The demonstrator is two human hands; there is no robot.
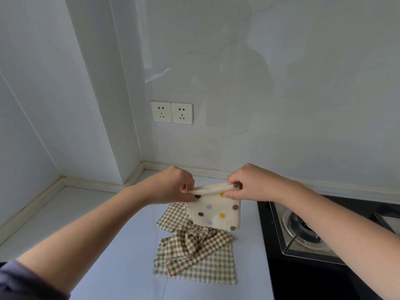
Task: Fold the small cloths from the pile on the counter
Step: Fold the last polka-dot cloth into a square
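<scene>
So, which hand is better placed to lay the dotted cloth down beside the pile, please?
Probably left: both pinch the dotted cloth, but the left hand is on the bare counter side, while the right hand is beside the stove.

The one view comes from a wide-angle camera worn on the person's head. It looks forward and down, from close above, onto the counter and straight at the wall with its sockets; the stove sits at the frame's lower right edge.
</scene>
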